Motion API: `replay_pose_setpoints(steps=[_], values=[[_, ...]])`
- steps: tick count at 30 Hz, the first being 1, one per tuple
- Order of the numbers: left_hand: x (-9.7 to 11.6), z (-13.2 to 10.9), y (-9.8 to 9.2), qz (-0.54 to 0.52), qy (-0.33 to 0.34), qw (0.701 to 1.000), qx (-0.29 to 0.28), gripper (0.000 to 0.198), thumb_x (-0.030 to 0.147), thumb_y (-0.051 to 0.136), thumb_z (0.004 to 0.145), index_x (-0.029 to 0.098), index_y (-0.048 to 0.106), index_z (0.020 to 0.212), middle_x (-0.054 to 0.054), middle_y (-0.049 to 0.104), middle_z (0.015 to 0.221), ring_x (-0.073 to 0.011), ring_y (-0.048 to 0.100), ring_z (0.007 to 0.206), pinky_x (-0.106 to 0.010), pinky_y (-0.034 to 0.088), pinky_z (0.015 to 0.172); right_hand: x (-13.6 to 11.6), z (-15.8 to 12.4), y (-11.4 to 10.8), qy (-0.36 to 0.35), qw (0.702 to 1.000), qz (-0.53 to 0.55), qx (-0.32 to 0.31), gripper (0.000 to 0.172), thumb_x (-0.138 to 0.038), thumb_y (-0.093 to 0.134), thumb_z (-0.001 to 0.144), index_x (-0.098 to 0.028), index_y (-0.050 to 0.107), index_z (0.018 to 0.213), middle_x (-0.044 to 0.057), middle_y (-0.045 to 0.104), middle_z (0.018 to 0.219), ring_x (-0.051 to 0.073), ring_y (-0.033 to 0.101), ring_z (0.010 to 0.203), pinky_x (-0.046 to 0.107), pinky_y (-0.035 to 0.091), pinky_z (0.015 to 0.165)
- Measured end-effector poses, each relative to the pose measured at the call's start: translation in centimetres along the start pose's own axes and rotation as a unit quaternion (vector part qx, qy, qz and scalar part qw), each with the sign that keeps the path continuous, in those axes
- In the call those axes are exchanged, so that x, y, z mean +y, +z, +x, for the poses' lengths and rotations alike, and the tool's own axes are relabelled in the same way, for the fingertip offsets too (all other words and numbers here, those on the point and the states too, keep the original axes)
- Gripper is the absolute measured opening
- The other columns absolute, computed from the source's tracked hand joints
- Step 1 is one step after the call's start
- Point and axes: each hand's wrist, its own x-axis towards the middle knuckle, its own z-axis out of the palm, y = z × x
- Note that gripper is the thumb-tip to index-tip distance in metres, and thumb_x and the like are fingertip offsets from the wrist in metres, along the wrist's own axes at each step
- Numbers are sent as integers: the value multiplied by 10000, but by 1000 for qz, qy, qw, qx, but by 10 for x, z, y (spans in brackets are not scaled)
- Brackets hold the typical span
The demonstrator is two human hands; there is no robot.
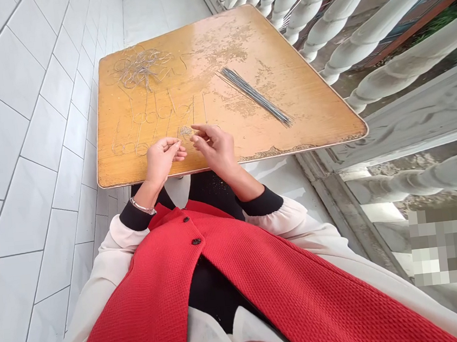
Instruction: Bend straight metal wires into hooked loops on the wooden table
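Note:
Over the table's near edge, my left hand (165, 155) has its thumb and forefinger pinched together. Whatever is in that pinch is too thin to make out. My right hand (217, 147) is close beside it, fingers bent and the thumb a little apart from the forefinger, with nothing clear between them. Just beyond both hands is a small heap of tiny pale bits (185, 131). Several thin wires with looped ends (151, 116) lie spread in a row past my left hand. One straight wire (204, 108) lies just beyond my right hand.
A tangled pile of wire loops (144, 65) lies at the table's far left. On the right rests a bundle of straight grey wires (255, 96). The worn wooden table (307, 103) stands between a white tiled wall (44, 130) and a white balustrade (384, 18).

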Motion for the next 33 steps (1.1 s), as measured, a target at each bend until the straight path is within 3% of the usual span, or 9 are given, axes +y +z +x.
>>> replay_pose_setpoints(steps=[4, 8, 12, 17, 20, 26, 33], values=[[2, 0, 1, -19, -3, 1000, 13, 181, 41, 622, 970, 142, 638, 821, 50, 685, 642, -40, 666, 542, -144, 526, 581, -11, -8, -2, 167, 963, 209, -18, 528, -741, 768, 796, -239, 777, 958, 23, 745, 833, 124, 642, 664, 264, 574, 644], [-1, 3, 1, -7, -1, 1000, 9, 166, 50, 629, 963, 145, 640, 828, 45, 705, 665, -45, 676, 555, -153, 544, 600, -20, -10, 2, 236, 926, 294, -19, 468, -647, 917, 656, -227, 765, 794, 13, 749, 802, 90, 617, 630, 203, 536, 572], [-6, 4, 2, 21, 12, 1000, -2, 165, 47, 627, 956, 147, 653, 827, 41, 714, 660, -58, 691, 570, -151, 538, 579, -23, -11, 7, 237, 916, 323, -26, 469, -633, 934, 642, -225, 745, 777, 12, 763, 787, 87, 631, 609, 192, 535, 544], [-8, 3, 2, 39, 26, 999, 16, 161, 55, 624, 959, 153, 657, 836, 49, 707, 653, -65, 703, 574, -147, 540, 565, -25, -15, 8, 224, 912, 342, -35, 453, -657, 858, 753, -233, 736, 854, 20, 774, 824, 120, 700, 686, 239, 599, 638], [-9, 3, 1, 54, 27, 998, 17, 154, 54, 613, 964, 155, 656, 856, 48, 708, 657, -65, 705, 576, -148, 543, 569, -25, -16, 9, 215, 919, 329, -24, 429, -615, 893, 729, -237, 748, 870, 2, 763, 810, 109, 685, 677, 240, 595, 666], [-11, 3, 0, 86, 28, 996, 2, 162, 36, 608, 958, 154, 665, 861, 60, 676, 641, -48, 665, 541, -139, 515, 550, -20, -9, 9, 187, 935, 302, -6, 346, -500, 933, 673, -217, 758, 769, -39, 664, 650, 61, 535, 528, 205, 481, 534], [-11, 4, 2, 91, 27, 995, -7, 168, 30, 612, 956, 155, 669, 859, 59, 676, 644, -45, 659, 539, -138, 509, 554, -14, -3, 5, 157, 969, 190, -19, 187, -371, 794, 834, -206, 709, 810, -25, 627, 689, 87, 517, 541, 247, 483, 548]])
